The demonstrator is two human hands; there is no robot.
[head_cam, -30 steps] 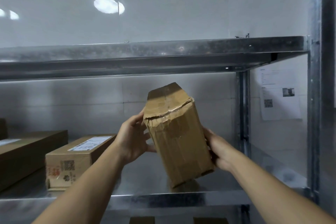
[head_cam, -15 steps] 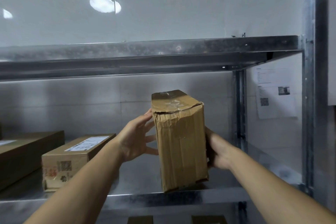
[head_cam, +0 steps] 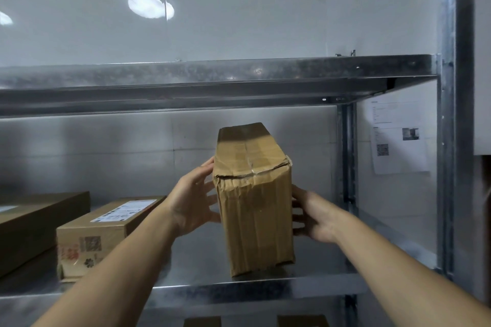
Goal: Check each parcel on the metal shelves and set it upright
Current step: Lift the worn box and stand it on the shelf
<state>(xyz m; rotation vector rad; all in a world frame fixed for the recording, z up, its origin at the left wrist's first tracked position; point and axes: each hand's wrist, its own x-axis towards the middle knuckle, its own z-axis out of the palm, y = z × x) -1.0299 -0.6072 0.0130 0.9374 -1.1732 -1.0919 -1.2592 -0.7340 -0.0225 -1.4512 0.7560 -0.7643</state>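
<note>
A creased brown cardboard parcel (head_cam: 255,215) stands upright on its small end on the metal shelf (head_cam: 239,292), near the front edge and a little right of centre. My left hand (head_cam: 191,202) lies flat against its left side, fingers straight, thumb up near the top edge. My right hand (head_cam: 316,218) is at the right side with fingers spread and their tips at the cardboard. Neither hand curls round the parcel.
A labelled parcel (head_cam: 106,228) lies flat to the left, and a longer brown box (head_cam: 34,220) lies beyond it at the far left. The upper shelf (head_cam: 212,74) hangs close above. Steel posts (head_cam: 451,141) stand at the right, with a paper notice (head_cam: 398,138) on the wall.
The parcel went from tilted and lifted to upright and resting on the shelf. Both hands loosened from holding it to lying flat at its sides.
</note>
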